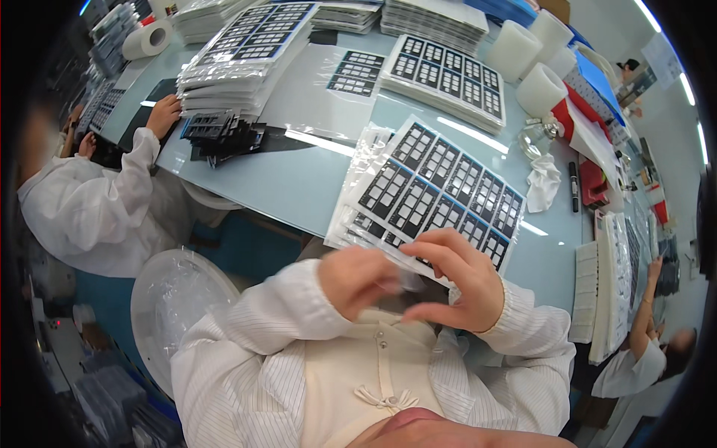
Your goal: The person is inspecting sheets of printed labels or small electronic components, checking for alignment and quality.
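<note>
One sheet stack (448, 187) lies just beyond the nearer right hand (478, 287), long axis slanting nearer rightward; that hand gapes, apparently empty; the left hand (355, 284) curls, its blurred grip untellable.

Bright tube lights (647, 15) glare off the glossy table (250, 196); the left hand (357, 282) is blurred.

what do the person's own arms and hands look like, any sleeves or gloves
Loose, off-white sleeves with fine thin stripes end in gathered cuffs. The left hand and right hand are bare, without gloves; motion blur hides finer detail on the left.
</note>
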`<act>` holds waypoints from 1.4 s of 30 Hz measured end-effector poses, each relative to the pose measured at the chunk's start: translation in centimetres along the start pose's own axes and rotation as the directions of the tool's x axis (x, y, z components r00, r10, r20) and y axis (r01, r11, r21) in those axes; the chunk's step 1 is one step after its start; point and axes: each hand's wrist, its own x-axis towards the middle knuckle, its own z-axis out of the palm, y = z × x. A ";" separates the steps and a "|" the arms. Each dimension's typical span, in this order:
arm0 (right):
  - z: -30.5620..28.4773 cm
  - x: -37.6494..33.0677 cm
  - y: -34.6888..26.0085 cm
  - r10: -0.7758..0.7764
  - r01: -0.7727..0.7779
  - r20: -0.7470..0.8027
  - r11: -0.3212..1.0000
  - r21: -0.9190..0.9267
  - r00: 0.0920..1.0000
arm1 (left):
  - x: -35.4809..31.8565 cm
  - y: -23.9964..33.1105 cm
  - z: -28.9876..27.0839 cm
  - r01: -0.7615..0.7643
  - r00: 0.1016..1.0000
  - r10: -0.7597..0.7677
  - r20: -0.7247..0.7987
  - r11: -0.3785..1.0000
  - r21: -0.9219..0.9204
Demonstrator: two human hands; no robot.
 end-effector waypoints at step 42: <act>-9.1 -8.2 21.3 0.725 -0.499 -0.290 0.656 0.566 0.625 | -14.2 -3.6 -18.7 0.401 0.690 -0.427 -0.584 0.898 -0.182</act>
